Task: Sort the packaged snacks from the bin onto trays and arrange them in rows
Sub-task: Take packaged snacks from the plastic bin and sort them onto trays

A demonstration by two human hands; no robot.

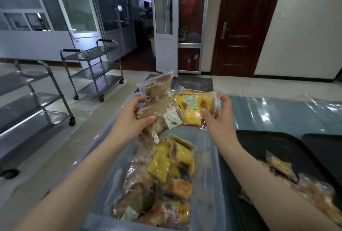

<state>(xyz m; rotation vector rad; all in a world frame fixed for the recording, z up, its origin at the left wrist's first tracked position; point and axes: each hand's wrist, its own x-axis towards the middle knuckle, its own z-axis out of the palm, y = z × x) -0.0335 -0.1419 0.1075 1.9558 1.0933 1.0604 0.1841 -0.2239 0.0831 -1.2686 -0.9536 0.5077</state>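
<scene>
Both hands are raised above the far end of the clear plastic bin (205, 184). The left hand (129, 118) grips a brown snack packet (159, 112), thumb curled over its near face and fingers behind; a second brown packet (157, 85) stands up just behind it, toward 12 o'clock, and whether the same hand holds it cannot be told. The right hand (220, 118) pinches a yellow snack packet (192, 106) at its right edge, thumb in front and fingers wrapped around the wrapper. The brown and yellow packets touch side by side, the yellow one at 3 o'clock of the brown.

Below the hands, toward 6 o'clock, the bin holds a loose heap of packaged snacks (162, 179), brown ones mostly at 9 o'clock of the pile and yellow ones at 3 o'clock. At 3 o'clock of the bin lies a black tray (259, 147) carrying a few snack packets (281, 168), partly hidden by the right forearm; a second black tray (325, 147) sits just beyond it. The surface (277, 112) under them is glossy blue-grey.

Two steel trolleys stand on the floor, one (96, 69) at 11 o'clock and one (31, 97) at 9 o'clock
</scene>
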